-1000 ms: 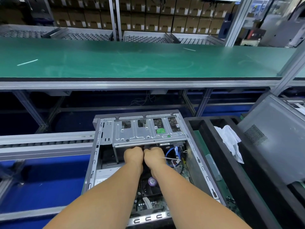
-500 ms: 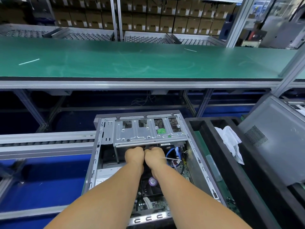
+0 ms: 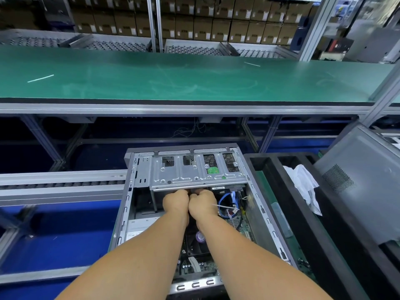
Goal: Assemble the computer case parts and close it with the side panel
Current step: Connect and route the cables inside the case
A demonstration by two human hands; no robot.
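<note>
Centrally, at lower middle of the frame, an open case (image 3: 127,204) lies on its side, interior facing up. Left hand (image 3: 175,202) and right hand (image 3: 203,203) reach in side by side, knuckles touching, fingers curled under the near edge of the drive cage (image 3: 194,174) at the case's far end; whether they grip the cage or something beneath it cannot be told. Blue cables (image 3: 227,202) and a white tie (image 3: 223,207) lie just right of the right hand. Motherboard (image 3: 194,265) shows between the forearms. At right, a grey side panel (image 3: 357,187) leans tilted over a black tray (image 3: 303,224) that holds a white cloth (image 3: 303,182). A green surface (image 3: 194,81) spans the upper frame, with cartons (image 3: 216,27) on shelves behind.
</note>
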